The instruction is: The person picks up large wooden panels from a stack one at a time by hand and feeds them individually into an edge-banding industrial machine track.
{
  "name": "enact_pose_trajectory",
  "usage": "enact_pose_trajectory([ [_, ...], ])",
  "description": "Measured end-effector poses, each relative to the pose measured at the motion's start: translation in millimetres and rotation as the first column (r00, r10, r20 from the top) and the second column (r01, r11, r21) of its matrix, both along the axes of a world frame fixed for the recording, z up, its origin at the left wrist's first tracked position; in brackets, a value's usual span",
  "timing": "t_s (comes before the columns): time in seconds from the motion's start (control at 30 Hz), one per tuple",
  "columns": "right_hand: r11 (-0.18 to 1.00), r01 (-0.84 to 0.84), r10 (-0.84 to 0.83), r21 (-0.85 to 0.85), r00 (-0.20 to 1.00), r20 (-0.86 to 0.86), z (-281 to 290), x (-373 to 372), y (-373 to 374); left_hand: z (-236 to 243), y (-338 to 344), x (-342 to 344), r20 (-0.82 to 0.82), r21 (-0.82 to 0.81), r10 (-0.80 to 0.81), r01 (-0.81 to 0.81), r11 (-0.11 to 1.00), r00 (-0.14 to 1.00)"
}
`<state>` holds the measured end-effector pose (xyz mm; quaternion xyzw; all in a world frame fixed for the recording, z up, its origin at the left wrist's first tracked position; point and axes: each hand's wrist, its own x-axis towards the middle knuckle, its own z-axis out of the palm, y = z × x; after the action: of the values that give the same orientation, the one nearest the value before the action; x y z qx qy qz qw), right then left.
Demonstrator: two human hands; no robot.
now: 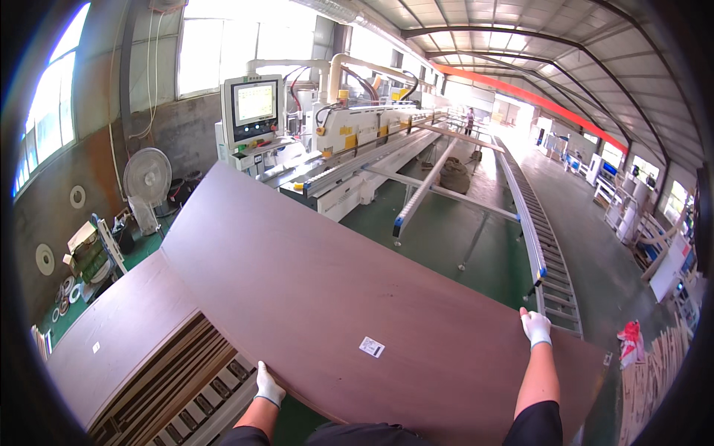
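A long brown panel (297, 260) with a small white label (371, 347) spans the view in front of me, angled from upper left to lower right. My left hand (269, 385), in a white glove, is closed on its near edge. At its far edge on the right, my gloved right hand (535, 326) grips the same panel, fingers over the edge. The panel's left end overlaps a stack of similar panels (119, 320), whose layered edges show below it. Part of a roller support (204, 405) is visible beside the stack.
Ahead stands a long white edge-processing machine (357, 126) with a control screen (254, 102). A metal frame (428, 189) and a curved roller conveyor (547, 253) lie beyond the panel. At left is a floor fan (148, 175); wood strips (658, 372) stand at right. A distant person (470, 120) is visible.
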<state>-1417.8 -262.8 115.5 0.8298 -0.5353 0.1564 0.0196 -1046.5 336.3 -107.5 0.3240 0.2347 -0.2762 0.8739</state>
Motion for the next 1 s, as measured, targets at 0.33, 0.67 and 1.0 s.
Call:
enact_pose_trajectory([
  [0.33,0.992,0.120,-0.121,-0.051,0.992,-0.024,-28,36,-159,-13,-183,127,0.046,0.069,-0.125,0.121,0.990,0.991],
  [0.67,0.984,0.127,-0.109,0.123,0.984,-0.140,35,144,-271,96,-376,143,0.089,0.348,-0.547,0.489,0.800,0.832],
  [1.0,0.973,0.132,-0.106,0.189,0.984,-0.143,26,245,-402,94,-514,224,0.041,0.449,-0.625,0.544,0.709,0.780],
])
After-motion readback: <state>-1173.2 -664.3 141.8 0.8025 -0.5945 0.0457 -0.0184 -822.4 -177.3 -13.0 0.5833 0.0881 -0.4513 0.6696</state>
